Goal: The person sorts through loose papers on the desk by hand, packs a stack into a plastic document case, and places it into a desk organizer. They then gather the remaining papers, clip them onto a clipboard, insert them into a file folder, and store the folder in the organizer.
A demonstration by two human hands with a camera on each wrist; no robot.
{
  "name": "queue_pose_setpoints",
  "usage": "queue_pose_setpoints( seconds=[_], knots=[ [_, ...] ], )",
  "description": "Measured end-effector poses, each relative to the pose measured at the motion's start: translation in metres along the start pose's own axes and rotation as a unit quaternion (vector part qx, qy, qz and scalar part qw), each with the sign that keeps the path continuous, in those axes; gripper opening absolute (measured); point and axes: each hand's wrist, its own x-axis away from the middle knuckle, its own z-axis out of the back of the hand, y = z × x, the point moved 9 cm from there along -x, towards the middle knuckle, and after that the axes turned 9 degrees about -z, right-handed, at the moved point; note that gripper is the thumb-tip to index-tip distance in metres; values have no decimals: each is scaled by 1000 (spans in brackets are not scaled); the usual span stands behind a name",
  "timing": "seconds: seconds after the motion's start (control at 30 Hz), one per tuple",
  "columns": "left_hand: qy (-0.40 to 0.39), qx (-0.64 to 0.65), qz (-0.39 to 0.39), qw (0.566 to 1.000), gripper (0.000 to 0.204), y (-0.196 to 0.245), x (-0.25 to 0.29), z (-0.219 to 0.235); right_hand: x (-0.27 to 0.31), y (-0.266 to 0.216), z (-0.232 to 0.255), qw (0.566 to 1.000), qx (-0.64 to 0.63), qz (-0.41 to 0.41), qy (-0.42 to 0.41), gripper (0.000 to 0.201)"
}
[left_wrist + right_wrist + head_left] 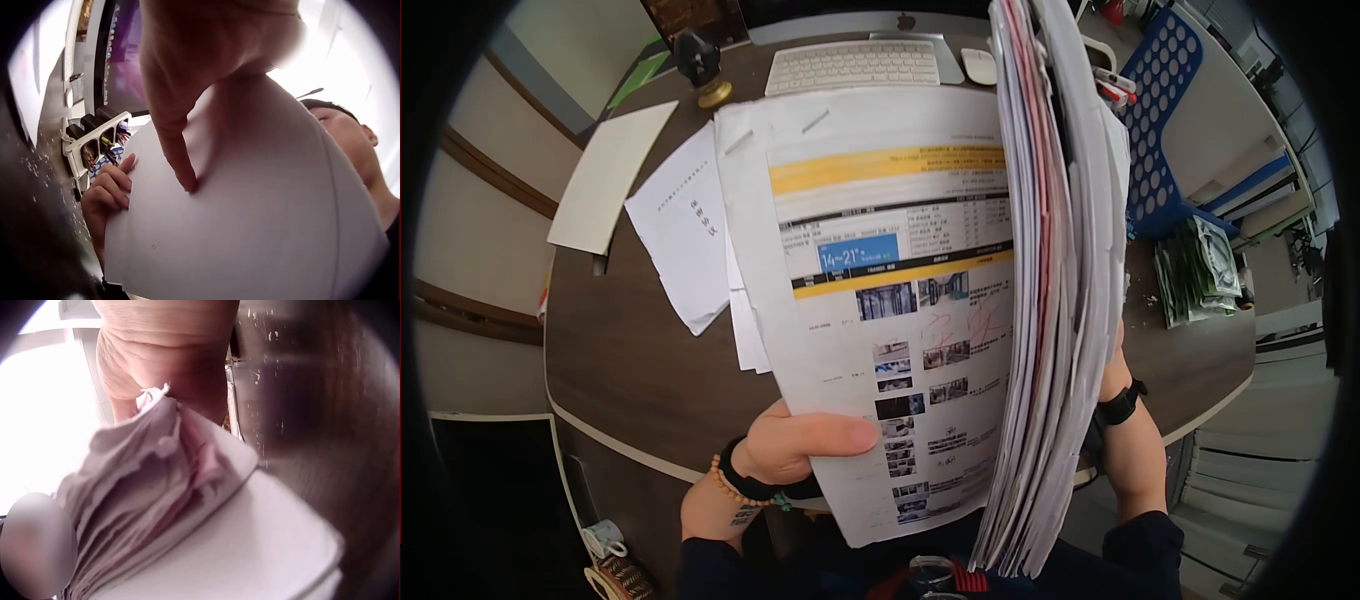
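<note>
Both hands hold papers upright over the desk. My left hand (pixel 800 445) pinches the lower left edge of a printed sheet (pixel 830 340), thumb on the front, fingers behind; the sheet has yellow bands, a blue box and small photos. On the right stands a thick stack of papers (pixel 1045 300), some pink, its edges fanned. My right hand (pixel 1115 368) grips this stack from its far right side, mostly hidden. The left wrist view shows the sheet's blank back (pixel 250 206) with a left finger against it. In the right wrist view, crumpled page edges (pixel 137 481) lie under the right palm.
Loose white sheets (pixel 685 235) and a cream board (pixel 610 180) lie at the desk's left. Behind the papers are a keyboard (pixel 850 68), a mouse (pixel 978 66) and a dark object on a gold base (pixel 698 65). Green packets (pixel 1195 275) stand by a blue perforated holder (pixel 1165 100) at right.
</note>
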Motion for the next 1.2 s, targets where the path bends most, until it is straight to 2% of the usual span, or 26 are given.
queue_pose_setpoints(
  seconds=[0.13,0.23,0.3,0.33,0.37,0.4,0.43,0.47,0.6,0.67,0.7,0.8,1.13,1.2],
  knots=[
    [12,47,13,999,63,-6,1,9,-3,3,0,1000,12,10,6,59],
    [28,76,37,996,66,-8,0,15,-1,7,10,998,30,-27,43,58],
    [29,129,-28,991,67,5,-3,15,-4,9,13,997,13,-44,58,58],
    [45,125,-57,989,68,8,-5,17,-6,6,12,999,8,-37,39,58],
    [52,135,-54,988,68,8,-6,18,-8,5,4,999,2,-31,21,58],
    [54,158,-74,983,68,11,-8,19,-3,11,9,991,-43,-70,104,48],
    [56,179,-95,978,68,13,-9,21,2,12,14,990,-42,-80,111,48],
    [54,229,-96,967,69,13,-10,21,3,18,9,990,-41,-85,100,48],
    [10,249,-113,962,68,19,-12,20,-5,11,-6,995,-35,-80,42,46],
    [73,133,-65,986,68,9,-9,32,-9,10,-12,997,-35,-75,11,45],
    [71,133,-64,986,68,9,-8,29,-9,8,-16,997,-36,-74,-3,45],
    [31,235,-127,963,69,17,-10,24,-14,8,-21,995,-43,-70,-49,44],
    [0,275,-185,943,68,19,-17,29,-31,1,-31,976,-45,-53,-207,40],
    [42,206,-222,952,65,22,-17,40,-31,-2,-33,970,-42,-53,-235,39]
  ],
)
